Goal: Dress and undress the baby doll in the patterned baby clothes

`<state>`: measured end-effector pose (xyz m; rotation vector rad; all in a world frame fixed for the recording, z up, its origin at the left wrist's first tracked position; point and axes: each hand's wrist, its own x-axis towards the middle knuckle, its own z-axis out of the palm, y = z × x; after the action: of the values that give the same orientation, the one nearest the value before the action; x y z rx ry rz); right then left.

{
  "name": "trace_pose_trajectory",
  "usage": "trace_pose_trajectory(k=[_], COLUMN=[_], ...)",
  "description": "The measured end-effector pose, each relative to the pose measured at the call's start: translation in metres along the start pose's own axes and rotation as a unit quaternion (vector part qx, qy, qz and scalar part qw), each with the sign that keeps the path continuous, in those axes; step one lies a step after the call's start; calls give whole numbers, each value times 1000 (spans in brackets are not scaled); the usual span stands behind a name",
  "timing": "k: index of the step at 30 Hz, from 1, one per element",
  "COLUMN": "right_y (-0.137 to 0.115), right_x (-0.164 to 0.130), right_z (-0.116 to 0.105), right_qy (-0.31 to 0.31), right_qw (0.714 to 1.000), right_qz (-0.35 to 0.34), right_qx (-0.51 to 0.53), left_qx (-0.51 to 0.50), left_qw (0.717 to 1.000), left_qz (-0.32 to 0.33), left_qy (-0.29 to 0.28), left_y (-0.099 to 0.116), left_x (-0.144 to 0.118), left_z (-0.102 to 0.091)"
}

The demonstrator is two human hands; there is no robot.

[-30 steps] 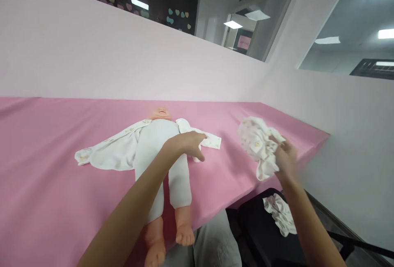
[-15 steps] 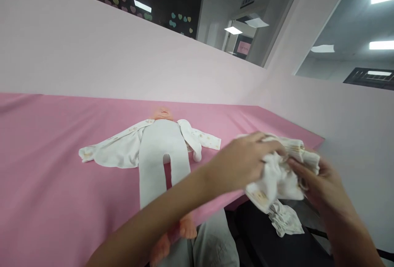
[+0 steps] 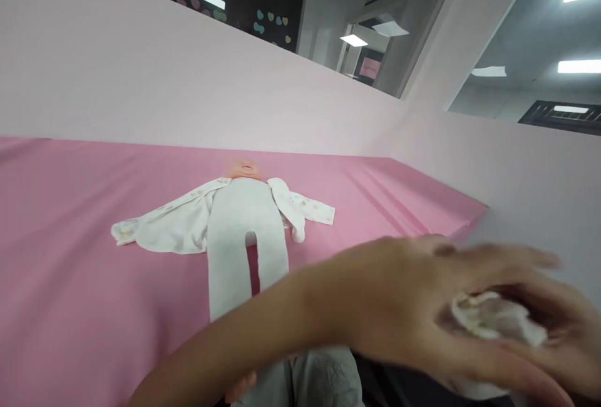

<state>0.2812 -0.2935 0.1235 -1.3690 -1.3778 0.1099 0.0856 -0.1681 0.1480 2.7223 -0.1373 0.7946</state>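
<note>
A crumpled white baby garment (image 3: 498, 316) with a yellowish print sits between my two hands at the lower right. My left hand (image 3: 422, 294) reaches across from the left, its thumb and fingers spread around the bundle and smeared by motion. Beyond it, my right hand (image 3: 570, 325) curls about the cloth from the far side, partly covered by the left. A baby doll in white trousers (image 3: 241, 219) lies on its back at the middle left. Beneath the doll, a white printed baby top (image 3: 173, 225) is spread with its sleeves out.
Pink sheeting (image 3: 117, 307) covers the table, which meets a white wall (image 3: 188, 94) at the back. My knees in grey trousers (image 3: 323, 379) are below the front edge. Something black (image 3: 375, 376) shows under my left arm. Windows line the walls above.
Both hands have moved down and to the right with the garment, now more bunched and largely covered. The white cloth on the black seat is hidden. The doll stays put.
</note>
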Motion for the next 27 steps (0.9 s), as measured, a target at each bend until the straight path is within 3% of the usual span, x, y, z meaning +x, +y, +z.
trace_pose_trajectory(k=[2, 3, 7, 12, 20, 24, 27], right_y=[-6, -7, 1, 16, 26, 25, 28], right_x=[1, 2, 11, 16, 19, 19, 20], right_z=[5, 7, 10, 11, 32, 36, 34], right_qy=[-91, -103, -71, -48, 23, 22, -22], right_qw=[995, 993, 997, 997, 994, 995, 996], right_qz=[-36, -45, -35, -3, -72, -97, -74], right_qx=[-30, -24, 5, -54, -73, -25, 40], left_qx=[61, 92, 135, 111, 89, 73, 41], left_qw=[998, 995, 991, 990, 994, 995, 998], left_qz=[16, 21, -12, -87, -56, -60, -47], left_qy=[12, 15, 3, -16, -9, -20, -19], left_y=[15, 17, 3, -19, -24, -22, -24], left_x=[1, 0, -1, 2, 4, 6, 7], left_z=[9, 12, 9, -6, 5, 4, 1])
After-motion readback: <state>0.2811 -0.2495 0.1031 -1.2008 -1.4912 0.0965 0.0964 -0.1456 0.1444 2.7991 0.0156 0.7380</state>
